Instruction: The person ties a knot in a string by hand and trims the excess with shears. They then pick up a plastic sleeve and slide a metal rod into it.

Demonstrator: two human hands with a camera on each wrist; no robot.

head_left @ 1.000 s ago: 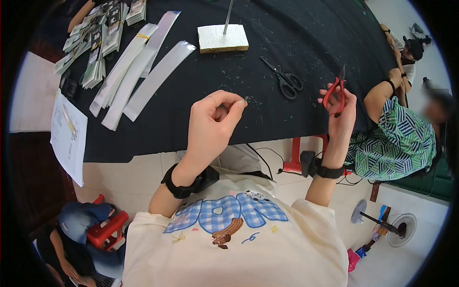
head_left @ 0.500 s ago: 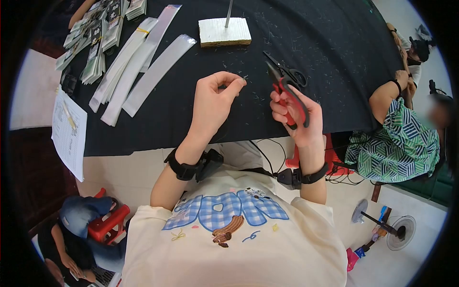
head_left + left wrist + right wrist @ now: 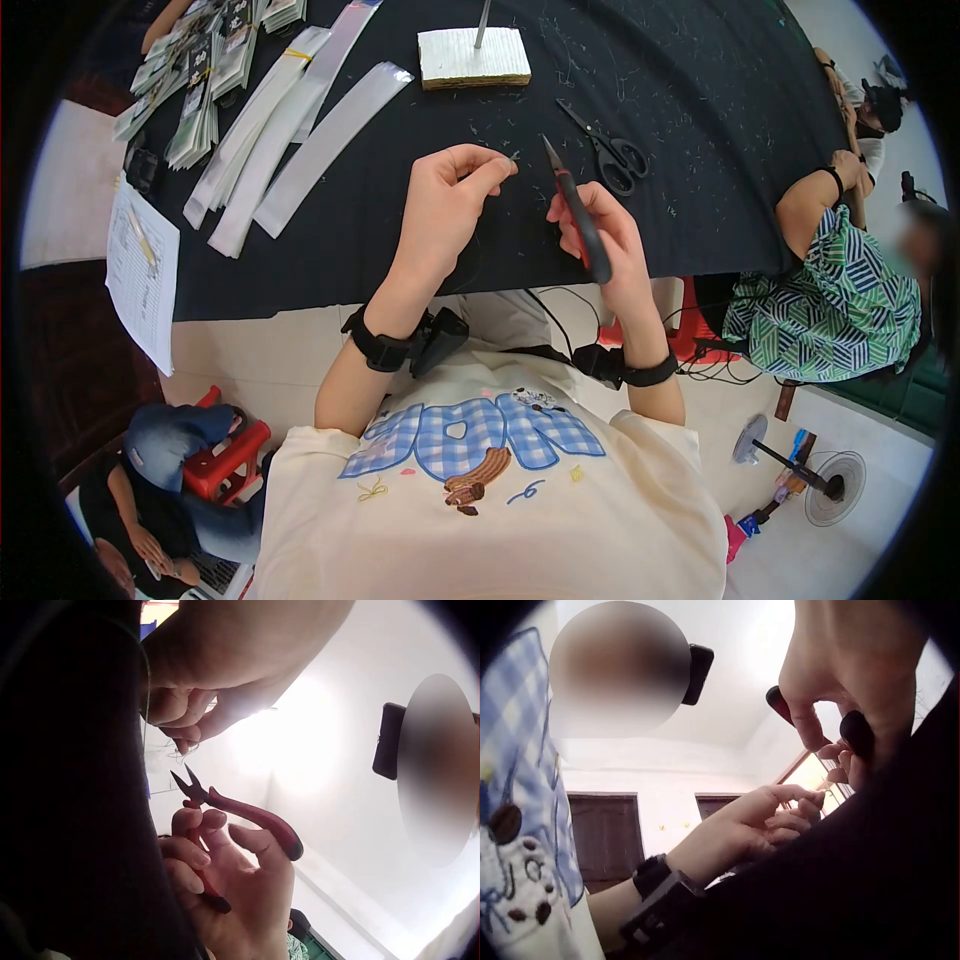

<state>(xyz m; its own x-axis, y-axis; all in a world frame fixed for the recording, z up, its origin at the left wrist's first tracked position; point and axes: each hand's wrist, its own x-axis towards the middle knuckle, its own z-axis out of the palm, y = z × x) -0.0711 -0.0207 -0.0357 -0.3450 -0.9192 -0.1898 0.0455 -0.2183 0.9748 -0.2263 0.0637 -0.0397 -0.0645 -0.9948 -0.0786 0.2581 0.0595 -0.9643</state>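
Thumb and forefinger of the left hand (image 3: 444, 205) pinch a small wiry piece (image 3: 514, 158), whose thin loops show at the fingertips in the left wrist view. The right hand (image 3: 608, 245) grips red-and-black pliers (image 3: 580, 220), their pointed tips up and just right of the left fingertips, apart from them. In the left wrist view the plier jaws stand parted, with nothing seen between them, and the right fingers (image 3: 187, 859) curl round one red handle. Black scissors (image 3: 611, 150) lie on the black cloth beyond the right hand.
A white block (image 3: 474, 60) with an upright metal rod stands at the back. Long clear sleeves (image 3: 335, 150) and card bundles (image 3: 195, 120) lie at the left, near a printed sheet (image 3: 145, 275). Thin clippings dot the cloth. Another person in a green patterned garment (image 3: 825, 290) sits at the right.
The right hand has brought the pliers leftward, close to the left hand, and turned them so the tips point up and left. The left hand has shifted slightly up, still pinching the small piece.
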